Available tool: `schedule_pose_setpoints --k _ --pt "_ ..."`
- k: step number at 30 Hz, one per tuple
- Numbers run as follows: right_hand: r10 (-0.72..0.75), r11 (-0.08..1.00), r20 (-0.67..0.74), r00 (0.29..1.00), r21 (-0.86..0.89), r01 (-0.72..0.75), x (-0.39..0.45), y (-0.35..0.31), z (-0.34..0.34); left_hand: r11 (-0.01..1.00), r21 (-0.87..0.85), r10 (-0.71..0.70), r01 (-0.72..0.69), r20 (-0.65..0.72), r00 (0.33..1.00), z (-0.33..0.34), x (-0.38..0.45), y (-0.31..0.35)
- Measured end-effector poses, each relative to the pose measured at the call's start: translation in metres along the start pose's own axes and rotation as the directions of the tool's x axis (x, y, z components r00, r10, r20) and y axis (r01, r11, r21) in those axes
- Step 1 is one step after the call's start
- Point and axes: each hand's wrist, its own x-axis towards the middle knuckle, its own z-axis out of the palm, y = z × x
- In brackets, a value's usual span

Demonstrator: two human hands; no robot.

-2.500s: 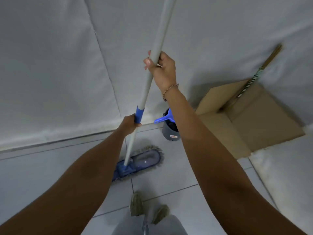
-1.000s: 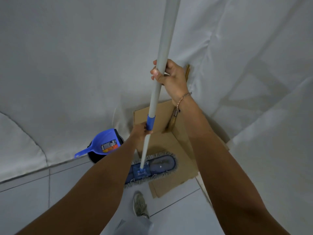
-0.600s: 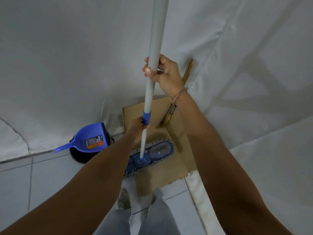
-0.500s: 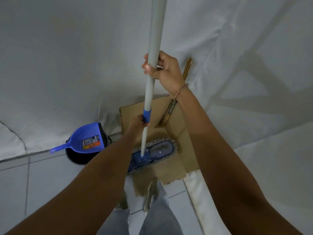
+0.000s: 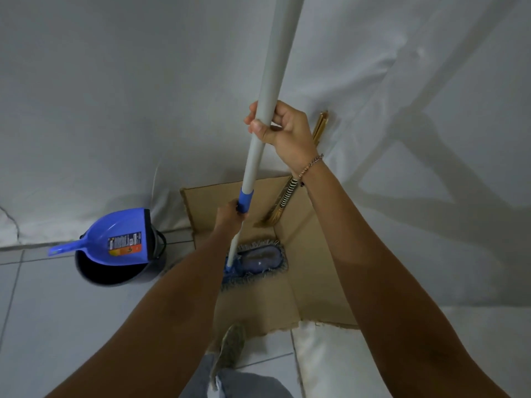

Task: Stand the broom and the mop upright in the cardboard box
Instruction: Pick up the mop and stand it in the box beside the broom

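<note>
The mop point(image 5: 253, 258) is being put down into the box point(image 5: 313, 254); its fluffy head is seen low inside, far below both hands. The broom point(image 5: 287, 193), just behind the right hand point(image 5: 284, 133), is already stood in the box. The pole is gripped high by the right hand and lower, at the blue ring, by the left hand point(image 5: 230, 214). Both arms are stretched forward. Next, the pole probably needs to be leaned back and let go.

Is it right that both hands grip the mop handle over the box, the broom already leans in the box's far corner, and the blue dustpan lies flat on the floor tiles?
Not quite. In the head view the dustpan rests across the rim of the dark bucket, not on the tiles. The rest holds: left hand and right hand grip the mop over the box, broom in the far corner.
</note>
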Motion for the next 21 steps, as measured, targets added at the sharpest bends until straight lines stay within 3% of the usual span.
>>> schedule_pose_setpoints --k 10,17,21 --pt "-0.007 1.0 0.099 0.995 -0.026 0.009 0.096 0.024 -0.018 1.0 -0.024 -0.017 0.017 0.0 1.0 -0.009 0.072 0.009" --pt "-0.003 0.998 0.046 0.999 -0.066 0.006 0.146 0.043 -0.01 0.997 0.062 -0.049 0.054 -0.084 0.995 -0.012 0.107 0.022" --pt "0.002 0.997 0.006 1.0 -0.083 -0.001 0.151 0.045 -0.005 0.995 0.02 -0.099 0.102 -0.134 0.986 -0.011 0.105 0.026"
